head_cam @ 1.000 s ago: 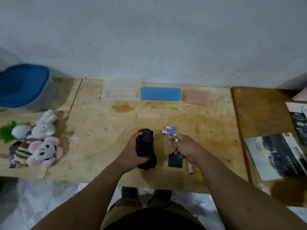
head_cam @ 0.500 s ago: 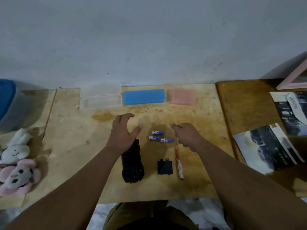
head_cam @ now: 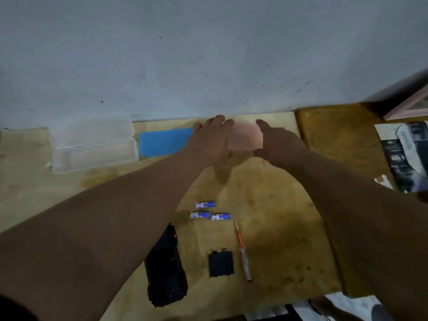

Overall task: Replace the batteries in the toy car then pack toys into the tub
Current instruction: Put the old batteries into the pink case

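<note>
The black toy car (head_cam: 165, 267) lies upside down near the table's front edge, partly under my left forearm. To its right lie its black battery cover (head_cam: 220, 264) and a red-handled screwdriver (head_cam: 242, 249). Three blue and white batteries (head_cam: 205, 204) (head_cam: 200, 215) (head_cam: 220, 216) lie loose just beyond them. Both hands reach to the back of the table at a pink box (head_cam: 245, 137). My left hand (head_cam: 210, 140) covers its left end with fingers spread. My right hand (head_cam: 275, 140) spans its right end, thumb at the near edge. No tub is in view.
A blue box (head_cam: 164, 142) and a clear box with its lid up (head_cam: 92, 144) stand left of the pink one, along the wall. A darker wooden table (head_cam: 335, 135) adjoins on the right with printed papers (head_cam: 403, 156) and a pink frame (head_cam: 407, 105).
My left hand let go of the car and my right hand left the batteries. Both hands moved away from me to the pink box. The view shifted right, so the plush toys and blue tub dropped out.
</note>
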